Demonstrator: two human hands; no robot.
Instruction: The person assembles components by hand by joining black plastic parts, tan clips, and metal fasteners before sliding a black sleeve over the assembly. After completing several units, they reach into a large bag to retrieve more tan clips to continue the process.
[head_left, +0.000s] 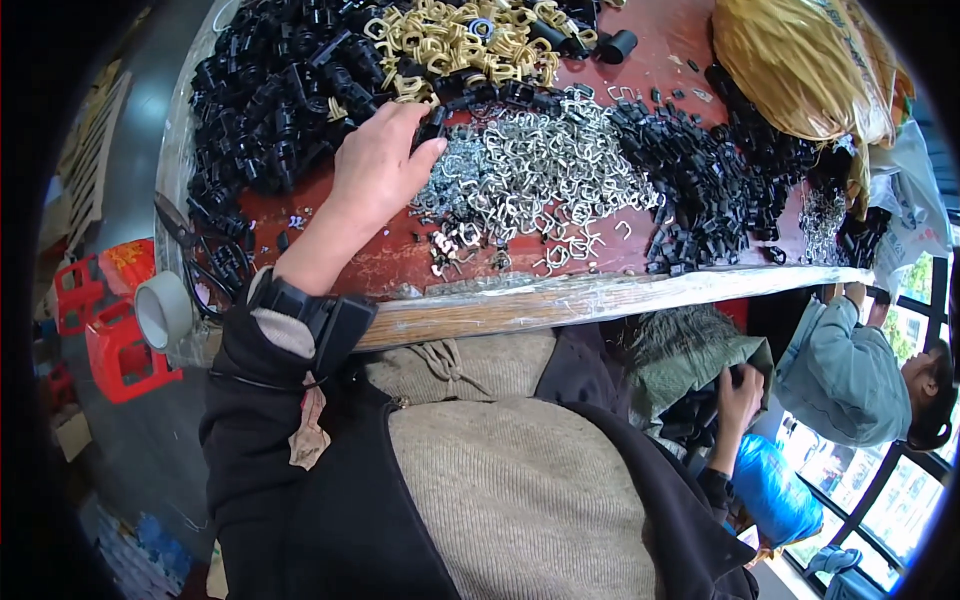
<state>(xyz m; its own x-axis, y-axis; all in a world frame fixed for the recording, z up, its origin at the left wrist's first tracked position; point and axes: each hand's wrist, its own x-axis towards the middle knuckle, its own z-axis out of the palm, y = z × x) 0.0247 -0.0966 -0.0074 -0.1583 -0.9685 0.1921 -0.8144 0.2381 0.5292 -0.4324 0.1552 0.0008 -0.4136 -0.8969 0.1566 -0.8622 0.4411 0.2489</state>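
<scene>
My left hand [382, 168] reaches over the table, its thumb held apart from the fingers. Its fingertips are at the edge of a heap of tan plastic clips [455, 42], beside small black parts. To its left lies a big pile of black plastic fittings [285, 100]; to its right, a heap of bent silver metal clips [550, 160]. My right hand [740, 398] is low at the mouth of a green woven sack [690, 350] with black contents. Its fingers are curled, with something dark between them that I cannot make out.
Small black pieces [690, 180] spread across the red table [340, 265]. Scissors [180, 225] and a tape roll [165, 312] sit at the left corner. A yellow bag [800, 65] stands back right. Another person [850, 370] works at right. Red stools [130, 340] stand left.
</scene>
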